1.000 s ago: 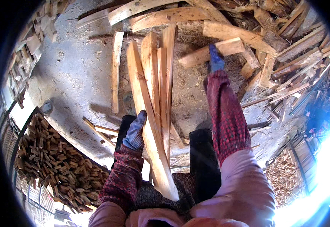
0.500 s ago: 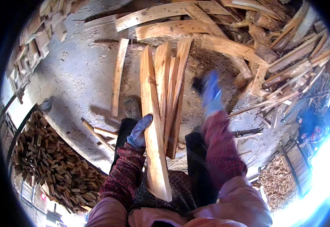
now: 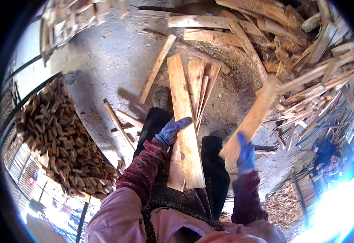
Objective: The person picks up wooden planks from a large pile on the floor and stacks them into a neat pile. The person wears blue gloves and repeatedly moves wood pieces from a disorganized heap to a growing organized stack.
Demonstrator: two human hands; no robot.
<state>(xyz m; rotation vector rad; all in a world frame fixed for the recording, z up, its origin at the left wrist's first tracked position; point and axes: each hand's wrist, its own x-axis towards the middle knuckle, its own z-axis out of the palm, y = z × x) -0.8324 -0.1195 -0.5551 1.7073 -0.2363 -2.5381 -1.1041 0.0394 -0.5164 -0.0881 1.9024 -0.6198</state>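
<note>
In a blue-grey work glove, my left hand (image 3: pixel 174 130) grips a bundle of wooden boards, its thumb lying across the top board (image 3: pixel 186 121). Several narrower boards (image 3: pixel 197 83) fan out behind that one, and the bundle rests over my lap. My right hand (image 3: pixel 246 154), gloved in blue, is closed on the lower end of a separate board (image 3: pixel 254 117). That board slants up and to the right, apart from the bundle; its upper end is blurred by motion.
A heap of loose boards and offcuts (image 3: pixel 282 32) spreads across the far right. One plank (image 3: pixel 157 69) lies on the concrete floor (image 3: pixel 100 52). At left stands a big container of short wood pieces (image 3: pixel 63 137). Another person (image 3: pixel 327 158) is at the far right.
My right hand, empty and blurred before, now holds a board and is lower and further right. The view has shifted, and the bundle stays in my left hand.
</note>
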